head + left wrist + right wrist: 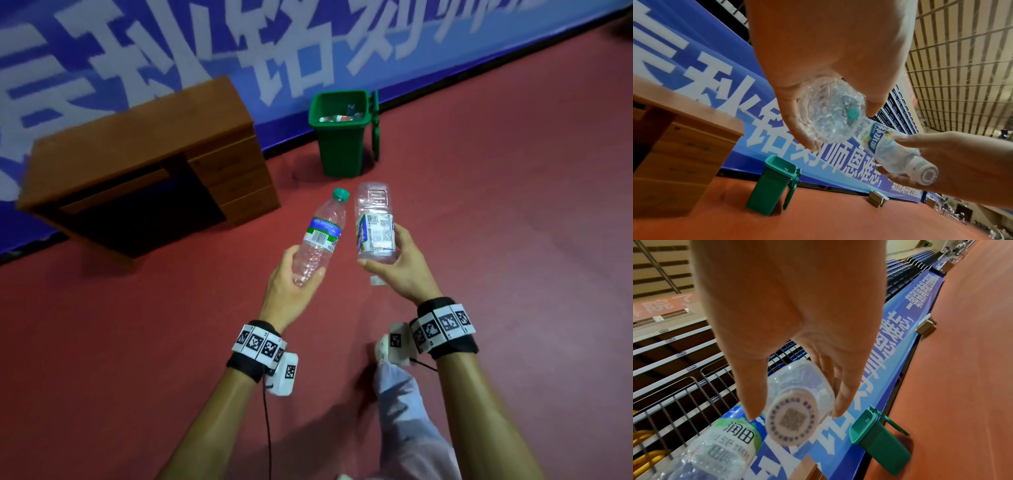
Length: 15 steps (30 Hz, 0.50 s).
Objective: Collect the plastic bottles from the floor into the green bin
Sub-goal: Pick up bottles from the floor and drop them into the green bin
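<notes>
My left hand (294,274) grips the base of a clear bottle with a teal cap (320,236), cap pointing away toward the bin. My right hand (394,263) holds a wider clear bottle with a white label (375,222) near its white-capped end, base pointing forward. From the left wrist view, the first bottle's base (831,115) sits between my fingers and the white-capped bottle (898,152) lies to the right. The white cap (792,417) fills the right wrist view. The green bin (342,133) stands ahead by the wall, lid hanging open, with bottles inside.
A brown wooden desk (144,164) with drawers stands left of the bin against a blue banner wall (205,51). Red floor (496,205) stretches between me and the bin. My trouser leg (407,411) shows below. A small box (877,198) sits farther along the wall.
</notes>
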Tool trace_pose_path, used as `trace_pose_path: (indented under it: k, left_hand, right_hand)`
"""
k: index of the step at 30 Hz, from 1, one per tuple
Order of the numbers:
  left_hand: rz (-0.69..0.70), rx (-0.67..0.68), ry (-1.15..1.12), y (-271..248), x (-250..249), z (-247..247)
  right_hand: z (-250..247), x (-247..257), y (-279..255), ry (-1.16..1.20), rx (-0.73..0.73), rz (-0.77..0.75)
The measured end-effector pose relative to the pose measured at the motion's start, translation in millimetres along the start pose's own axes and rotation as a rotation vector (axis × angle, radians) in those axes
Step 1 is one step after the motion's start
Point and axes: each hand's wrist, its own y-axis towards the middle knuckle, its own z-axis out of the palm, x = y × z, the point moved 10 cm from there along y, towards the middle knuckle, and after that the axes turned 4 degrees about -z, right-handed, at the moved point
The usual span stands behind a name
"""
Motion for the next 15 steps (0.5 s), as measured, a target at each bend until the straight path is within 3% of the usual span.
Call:
trace_pose_path:
  k: [4, 10, 15]
  left_hand:
    - [0.039, 0.013, 0.012, 116.8, -24.1, 18.3]
    - [0.044, -0.015, -0.008, 287.4, -58.2, 28.5]
    - [-0.016, -0.119, -0.016, 401.1, -67.3, 5.5]
  right_hand:
    - [-2.6, -5.7, 126.0, 0.012, 0.007, -0.02]
    - [-4.3, 29.9, 328.5, 0.019, 0.039, -0.076]
    - [5.8, 37.9, 443.6, 0.059, 0.036, -0.059]
